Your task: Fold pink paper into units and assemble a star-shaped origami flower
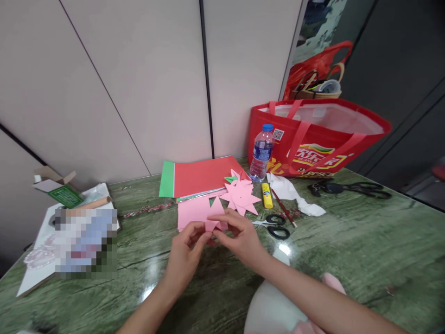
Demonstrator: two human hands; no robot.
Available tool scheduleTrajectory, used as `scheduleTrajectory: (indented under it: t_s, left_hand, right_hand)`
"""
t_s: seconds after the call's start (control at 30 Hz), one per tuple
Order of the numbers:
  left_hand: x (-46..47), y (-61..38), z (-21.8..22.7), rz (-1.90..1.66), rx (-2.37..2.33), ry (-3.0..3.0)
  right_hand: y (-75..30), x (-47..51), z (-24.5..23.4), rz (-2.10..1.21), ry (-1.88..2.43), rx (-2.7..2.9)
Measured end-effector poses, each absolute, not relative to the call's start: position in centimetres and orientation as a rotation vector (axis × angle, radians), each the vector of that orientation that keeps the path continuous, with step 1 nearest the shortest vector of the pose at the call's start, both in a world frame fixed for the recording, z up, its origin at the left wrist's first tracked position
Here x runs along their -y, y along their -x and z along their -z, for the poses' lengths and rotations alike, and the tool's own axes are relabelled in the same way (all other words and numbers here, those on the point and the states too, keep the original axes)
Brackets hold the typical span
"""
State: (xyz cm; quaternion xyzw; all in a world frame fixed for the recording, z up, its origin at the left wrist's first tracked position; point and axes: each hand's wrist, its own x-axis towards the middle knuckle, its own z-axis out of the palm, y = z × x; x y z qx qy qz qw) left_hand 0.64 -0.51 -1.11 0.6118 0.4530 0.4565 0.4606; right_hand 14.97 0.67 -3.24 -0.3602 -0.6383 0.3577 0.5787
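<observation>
Between the fingertips of both hands is a small folded piece of pink paper (212, 225). My left hand (189, 248) pinches its left side, and my right hand (239, 234) grips its right side from above and below. Just behind them lies a stack of pink paper sheets (191, 211), partly covered by the fingers. Pink paper stars (240, 197) with many points are piled to the right of that stack. A pair of scissors (276, 226) with black handles rests right of my right hand, blades partly hidden.
Red and green paper (205, 176) lies against the wall. A water bottle (261, 153), yellow glue stick (267, 195), pencil (283, 207) and white tissue (295, 194) sit to the right, before a red shopping bag (313, 139). At left, a white board (38, 266) carries a green box (60, 190).
</observation>
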Motion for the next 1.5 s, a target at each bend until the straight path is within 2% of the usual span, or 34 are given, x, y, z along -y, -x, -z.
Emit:
scheduleTrajectory:
  t_s: [0.27, 0.53, 0.8, 0.97, 1.13, 1.5]
  left_hand:
    - [1.1, -1.0, 0.6, -1.184, -1.252, -1.548]
    - [1.2, -0.6, 1.0, -1.272, -1.363, -1.641]
    - [0.9, 0.3, 1.3, -1.344, -1.358, -1.84]
    - [0.7, 0.8, 1.0, -1.391, -1.271, -1.984]
    - [1.1, 0.6, 1.0, -1.35, -1.196, -2.066]
    - [1.0, 0.9, 0.9, -1.331, -1.155, -2.131]
  right_hand:
    - [-15.1, -0.4, 2.7, -0.695, 0.885, 1.505]
    - [-15.0, -0.4, 2.9, -0.699, 0.879, 1.535]
    - [-15.1, -0.5, 2.9, -1.072, 0.757, 1.405]
    - [-15.1, -0.9, 3.0, -1.393, 0.684, 1.092]
    - [-14.9, -1.1, 3.2, -1.527, 0.709, 0.94]
    - [-15.2, -1.0, 3.1, -1.639, 0.74, 1.04]
